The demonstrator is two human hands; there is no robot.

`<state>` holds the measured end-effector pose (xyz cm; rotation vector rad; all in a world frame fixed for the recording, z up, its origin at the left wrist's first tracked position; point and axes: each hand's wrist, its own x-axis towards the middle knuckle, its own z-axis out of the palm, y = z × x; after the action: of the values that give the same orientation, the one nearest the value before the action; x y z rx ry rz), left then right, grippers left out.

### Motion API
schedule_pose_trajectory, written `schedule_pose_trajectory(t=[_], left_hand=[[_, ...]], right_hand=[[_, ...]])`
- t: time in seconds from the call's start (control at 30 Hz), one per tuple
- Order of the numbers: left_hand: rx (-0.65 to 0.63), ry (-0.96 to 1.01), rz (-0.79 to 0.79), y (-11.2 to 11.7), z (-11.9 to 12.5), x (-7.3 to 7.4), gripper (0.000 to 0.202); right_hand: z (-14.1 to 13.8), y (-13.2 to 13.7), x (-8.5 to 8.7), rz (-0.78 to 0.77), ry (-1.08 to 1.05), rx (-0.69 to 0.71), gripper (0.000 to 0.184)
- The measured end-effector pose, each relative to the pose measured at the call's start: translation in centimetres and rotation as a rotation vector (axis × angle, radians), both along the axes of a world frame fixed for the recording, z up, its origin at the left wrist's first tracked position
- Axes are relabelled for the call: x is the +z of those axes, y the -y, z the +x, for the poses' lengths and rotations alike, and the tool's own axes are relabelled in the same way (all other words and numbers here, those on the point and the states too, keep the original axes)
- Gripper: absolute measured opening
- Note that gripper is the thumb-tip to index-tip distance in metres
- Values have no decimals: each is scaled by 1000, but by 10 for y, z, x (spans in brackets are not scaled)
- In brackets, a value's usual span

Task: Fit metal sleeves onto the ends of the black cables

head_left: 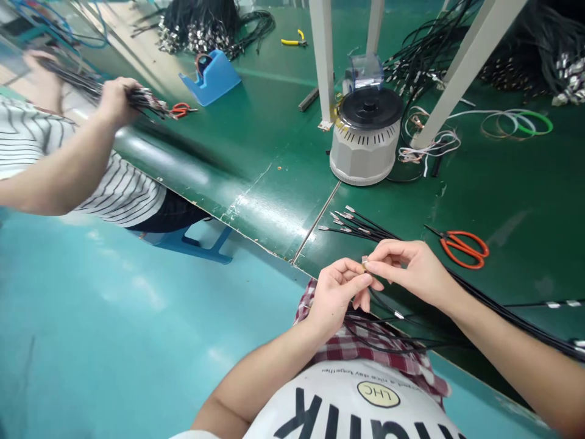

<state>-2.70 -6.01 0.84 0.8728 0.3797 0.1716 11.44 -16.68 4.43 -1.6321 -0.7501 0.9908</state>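
Close to the table's front edge, my left hand [342, 286] and my right hand [406, 266] meet at the tip of a black cable [381, 300]. Fingers of both hands pinch around its end, where a small connector [364, 260] with a yellowish spot shows between them. The rest of that cable droops over my lap towards the right. Just beyond my hands lies a bundle of black cables [372, 228] with silvery connector ends, running under my right forearm. Orange-handled scissors [466, 247] rest to the right of my right hand.
A round grey tape dispenser [364, 146] stands behind the cables, beside pale metal legs [322, 61]. Further off are a blue tape holder [212, 78], yellow pliers [295, 41] and heaps of black cables [201, 24]. At left, a person in a striped shirt [114, 189] holds a cable bundle.
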Motion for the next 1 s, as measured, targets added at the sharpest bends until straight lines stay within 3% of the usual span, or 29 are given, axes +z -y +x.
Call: schedule_pose_trajectory(t=[0.23,0.4,0.63,0.77,0.9,1.0], left_hand=[[-33,50,8,-9,-6,4,23],[-111,75,-101,-16,-10,-1,23],[-121,65,-118,-20,-10,-6,23],[-65,64,-38,-19,-19,-8,24],[-2,44,37,-20,-35,-9,26],[23,-114,148,-23,-47,-10,32]], right_hand=[[4,-16,5,-22,-331,131,31],[9,-27,1,-43,-257,227,33],[6,-28,-5,-71,-136,202,35],[13,-24,-10,-77,62,215,33],[27,-20,-17,-207,638,57,22],[32,-18,-24,-319,961,6,20]])
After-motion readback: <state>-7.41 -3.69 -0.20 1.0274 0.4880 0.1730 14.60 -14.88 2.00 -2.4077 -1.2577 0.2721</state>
